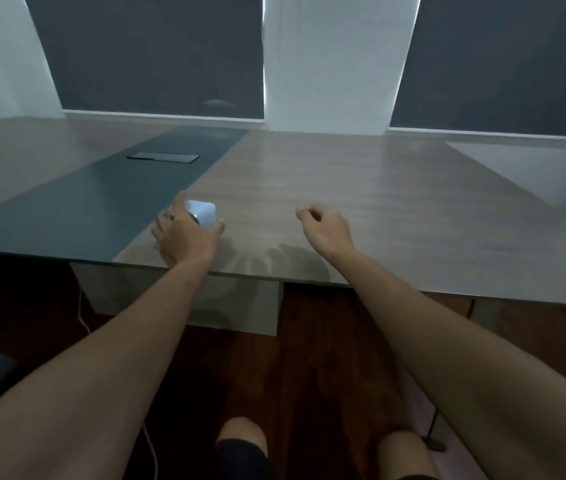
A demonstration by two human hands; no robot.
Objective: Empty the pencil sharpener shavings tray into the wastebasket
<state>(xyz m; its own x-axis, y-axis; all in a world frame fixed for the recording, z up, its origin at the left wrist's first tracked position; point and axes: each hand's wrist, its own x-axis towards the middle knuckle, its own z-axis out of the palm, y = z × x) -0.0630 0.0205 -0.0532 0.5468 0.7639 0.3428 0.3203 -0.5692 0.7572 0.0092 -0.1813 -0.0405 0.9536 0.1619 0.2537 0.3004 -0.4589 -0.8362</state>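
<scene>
Glossy pale sharpener (pixel 202 212), woodgrain table (pixel 361 202)

The sharpener (pixel 202 213) stands on the table (pixel 361 202) near the front edge, left of the middle, just beside the inlaid strip (pixel 101 199). The left hand (pixel 184 233) is around it. The right hand (pixel 326 228) is over the table, well apart to the right. A hatch (pixel 163 156) lies in the strip, farther back.

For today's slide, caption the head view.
Left hand grips small pale translucent sharpener on grey wooden table; right hand empty.
</scene>
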